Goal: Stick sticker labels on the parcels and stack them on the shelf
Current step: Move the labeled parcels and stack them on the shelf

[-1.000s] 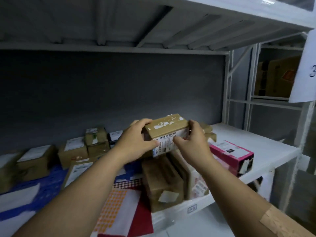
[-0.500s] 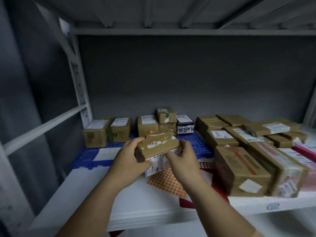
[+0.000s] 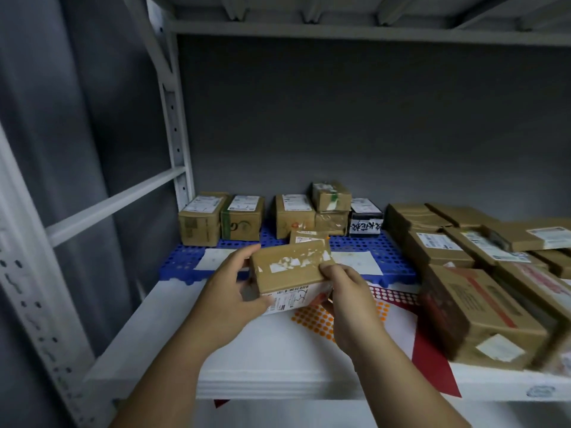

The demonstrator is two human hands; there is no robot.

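A small brown cardboard parcel (image 3: 290,267) with torn white label scraps on top and a barcode label on its near face is held over the white shelf (image 3: 173,341). My left hand (image 3: 228,301) grips its left end, thumb on top. My right hand (image 3: 346,291) holds its right end, fingers curled round the corner. Below the parcel lies a sticker sheet with orange dots (image 3: 315,322) on the shelf.
A row of labelled parcels (image 3: 244,222) stands at the back on a blue perforated mat (image 3: 182,261). More brown parcels (image 3: 475,316) crowd the right side. A red-and-white sheet (image 3: 429,356) lies near the front edge. The shelf's steel upright (image 3: 176,118) stands at the left.
The view swung left along the shelf, from its right end to its left part. Both hands carried the parcel that way and still hold it.
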